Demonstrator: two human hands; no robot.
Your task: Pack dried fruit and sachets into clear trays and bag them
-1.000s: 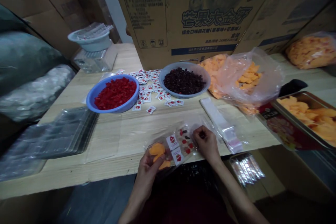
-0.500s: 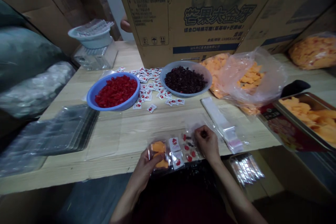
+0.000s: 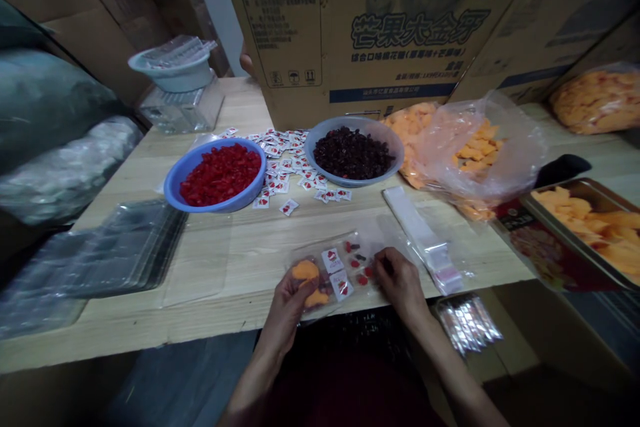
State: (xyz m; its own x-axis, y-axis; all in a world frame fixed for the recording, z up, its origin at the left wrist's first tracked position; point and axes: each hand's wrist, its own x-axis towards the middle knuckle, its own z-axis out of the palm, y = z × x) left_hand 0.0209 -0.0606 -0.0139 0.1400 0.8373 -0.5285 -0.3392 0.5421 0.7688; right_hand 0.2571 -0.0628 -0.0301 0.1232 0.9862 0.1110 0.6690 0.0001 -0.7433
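Note:
A clear plastic tray [image 3: 323, 282] lies at the table's front edge, apparently inside a clear bag [image 3: 367, 240]. Orange pieces [image 3: 305, 271] fill its left part, two white sachets [image 3: 341, 285] sit in the middle, and small red and dark pieces [image 3: 361, 267] lie at the right. My left hand [image 3: 293, 297] is closed on the left end, thumb over the orange pieces. At the right end, my right hand [image 3: 400, 280] has its fingers pinched at the bag's edge; its fingertips are partly hidden.
Behind are a blue bowl of red pieces [image 3: 173, 190], a bowl of dark pieces [image 3: 397, 163] and scattered sachets [image 3: 287, 167]. Flat clear bags [image 3: 423, 233] lie right, stacked trays [image 3: 135, 247] left. An orange-filled tin [image 3: 530, 240] stands right; large cartons [image 3: 390, 73] rise behind.
The tray has shifted slightly right and turned, its right end swinging away from me. My left hand moved right with it; my right hand's fingers have lowered and turned toward the bag's edge.

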